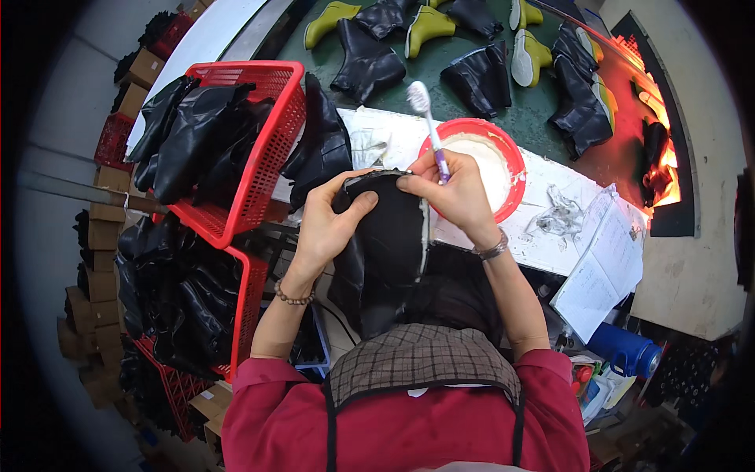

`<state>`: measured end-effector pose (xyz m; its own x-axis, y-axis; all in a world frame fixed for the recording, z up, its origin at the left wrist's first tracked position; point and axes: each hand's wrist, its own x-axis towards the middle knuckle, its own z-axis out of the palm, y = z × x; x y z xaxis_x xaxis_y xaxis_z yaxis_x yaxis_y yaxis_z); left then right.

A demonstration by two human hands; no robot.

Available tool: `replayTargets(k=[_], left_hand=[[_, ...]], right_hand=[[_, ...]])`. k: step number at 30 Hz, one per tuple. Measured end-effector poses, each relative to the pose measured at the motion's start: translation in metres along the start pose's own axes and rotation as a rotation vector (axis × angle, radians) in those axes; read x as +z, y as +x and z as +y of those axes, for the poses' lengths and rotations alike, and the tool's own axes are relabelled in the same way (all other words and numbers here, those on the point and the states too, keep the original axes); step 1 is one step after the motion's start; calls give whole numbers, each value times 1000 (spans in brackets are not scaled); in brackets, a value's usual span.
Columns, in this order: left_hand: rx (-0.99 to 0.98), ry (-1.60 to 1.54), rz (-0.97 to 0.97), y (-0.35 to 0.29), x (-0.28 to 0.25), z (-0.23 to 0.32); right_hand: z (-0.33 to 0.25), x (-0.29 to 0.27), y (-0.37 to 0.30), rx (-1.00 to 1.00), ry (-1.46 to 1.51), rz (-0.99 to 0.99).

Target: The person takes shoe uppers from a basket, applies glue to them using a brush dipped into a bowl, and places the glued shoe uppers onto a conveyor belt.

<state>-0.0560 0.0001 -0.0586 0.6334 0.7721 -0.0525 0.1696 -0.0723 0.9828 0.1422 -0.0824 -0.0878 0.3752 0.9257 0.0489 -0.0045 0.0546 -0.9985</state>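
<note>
A black leather boot upper (391, 236) hangs in front of me, its lining facing me and a pale strip of glue down its right edge. My left hand (324, 224) is closed on its upper left edge, thumb on the inside. With thumb and fingers my right hand (460, 193) pinches the upper right corner. That same hand also holds a white and purple toothbrush (434, 138), bristles upward. Just beyond it stands a red bowl (517, 157) with creamy white paste (487, 169) inside. Another black boot upper (322, 145) leans beside the bench, left of the bowl.
Red baskets (267, 161) of black boot uppers are stacked at my left. Ahead, a green conveyor (409, 79) carries black uppers and yellow-green boot lasts (531, 57) toward a glowing heater (668, 185). A notebook (602, 267), crumpled film (558, 214) and blue bottle (625, 350) lie to the right.
</note>
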Motion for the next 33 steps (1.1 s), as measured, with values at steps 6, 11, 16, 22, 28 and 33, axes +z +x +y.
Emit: replayTargets(k=[6,11,16,22,28,33], left_hand=[[-294,-257,-129,0,-7,-5],[-405,-266,-174,1,1,-11],[-448,-315,-235,3,7,-22],[-405,-696,-521,-2,-14,-25],[-220,-87,-428,-10,4,-20],[-253,21,-182,6,-11,-9]], right_hand=[[4,-16,-2,128,8,-93],[-2,-20,-3,161,-212,-138],[17,-25,5,104,-265,-263],[8,-31,2,194,-20,-185],[12,-47,8,85,-236,-89],[-12,-92,-14,-100,-512,185]])
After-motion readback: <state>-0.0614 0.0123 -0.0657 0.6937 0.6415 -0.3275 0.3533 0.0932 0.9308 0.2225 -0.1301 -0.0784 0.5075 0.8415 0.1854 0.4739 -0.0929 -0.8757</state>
